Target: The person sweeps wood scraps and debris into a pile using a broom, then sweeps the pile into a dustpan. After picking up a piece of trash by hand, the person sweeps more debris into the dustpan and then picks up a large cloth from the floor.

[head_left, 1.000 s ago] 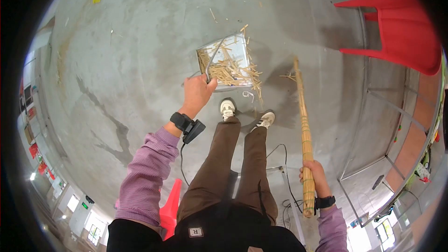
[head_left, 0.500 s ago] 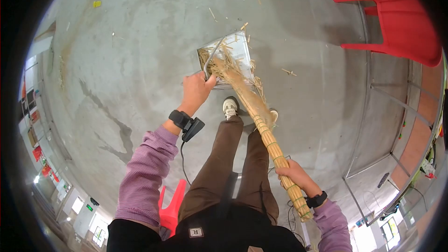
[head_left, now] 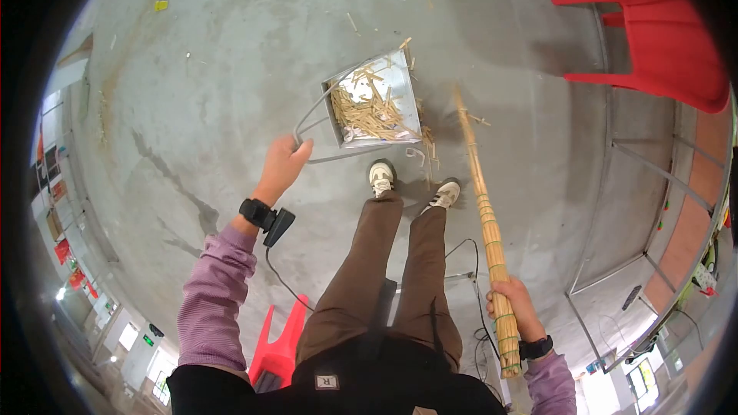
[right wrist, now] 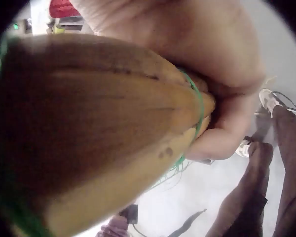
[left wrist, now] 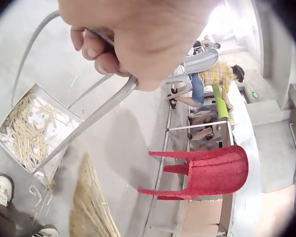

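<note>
In the head view my left hand grips the bent grey tube handle of a metal dustpan. The handle leans left from the pan, which sits on the floor just beyond my feet. Short straw-coloured sticks lie heaped inside it. My right hand holds a straw broom by its bound handle, fingers wrapped around it. The broom's tip points forward, right of the dustpan. Close up in the right wrist view, the handle shows green ties. In the left wrist view the broom's bristles fan out near the pan.
Several loose sticks and a white curled scrap lie by the pan's right side. A red chair lies in view at right, another red seat beside my left leg. Cables trail behind my feet. Another person bends over farther off.
The broom swung left into the dustpan, then back out to its right. My left hand has moved left and nearer me, tipping the handle away from the pan. Fewer sticks lie along the pan's right edge.
</note>
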The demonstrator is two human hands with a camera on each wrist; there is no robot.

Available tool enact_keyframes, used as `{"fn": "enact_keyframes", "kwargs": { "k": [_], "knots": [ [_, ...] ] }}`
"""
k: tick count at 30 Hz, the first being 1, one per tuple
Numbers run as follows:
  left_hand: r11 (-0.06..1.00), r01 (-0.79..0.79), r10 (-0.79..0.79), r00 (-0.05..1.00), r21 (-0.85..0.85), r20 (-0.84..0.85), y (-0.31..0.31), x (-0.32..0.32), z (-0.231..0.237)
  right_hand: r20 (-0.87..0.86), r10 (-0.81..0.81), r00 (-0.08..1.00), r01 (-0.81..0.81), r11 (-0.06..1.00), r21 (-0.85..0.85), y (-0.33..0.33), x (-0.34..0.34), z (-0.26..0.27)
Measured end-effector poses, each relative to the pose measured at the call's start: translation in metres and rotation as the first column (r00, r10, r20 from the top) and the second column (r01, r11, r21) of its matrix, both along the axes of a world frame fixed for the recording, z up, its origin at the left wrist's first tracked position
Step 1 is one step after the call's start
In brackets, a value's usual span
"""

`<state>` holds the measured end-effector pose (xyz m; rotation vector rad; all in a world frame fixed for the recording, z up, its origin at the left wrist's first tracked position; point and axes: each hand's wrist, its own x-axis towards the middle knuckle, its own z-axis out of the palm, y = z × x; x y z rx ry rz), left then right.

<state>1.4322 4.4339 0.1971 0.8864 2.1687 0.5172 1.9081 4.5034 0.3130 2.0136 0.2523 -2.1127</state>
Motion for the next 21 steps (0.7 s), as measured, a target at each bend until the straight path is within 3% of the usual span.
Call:
{"fn": "enact_keyframes", "kwargs": {
  "k": [6,12,18,21],
  "knots": [
    [0.999,-0.047,0.047,0.999,-0.010,-0.014,-0.022,-0.003,0.018,0.093,-0.033,0.995,0.019,0.988,0.151,-0.017,0.009,-0.037],
    [0.997,-0.067,0.067,0.998,-0.049,-0.016,-0.028,-0.004,0.017,0.109,-0.250,0.962,0.218,0.945,0.246,-0.003,0.006,-0.062],
    [0.989,-0.130,0.129,0.991,-0.066,-0.026,-0.029,0.004,0.020,0.084,-0.312,0.946,0.294,0.939,0.181,0.015,-0.001,-0.077],
    [0.994,-0.092,0.090,0.995,-0.065,-0.041,-0.027,0.007,0.007,0.079,-0.179,0.981,0.175,0.983,0.052,0.020,-0.006,-0.085]
  ]
}}
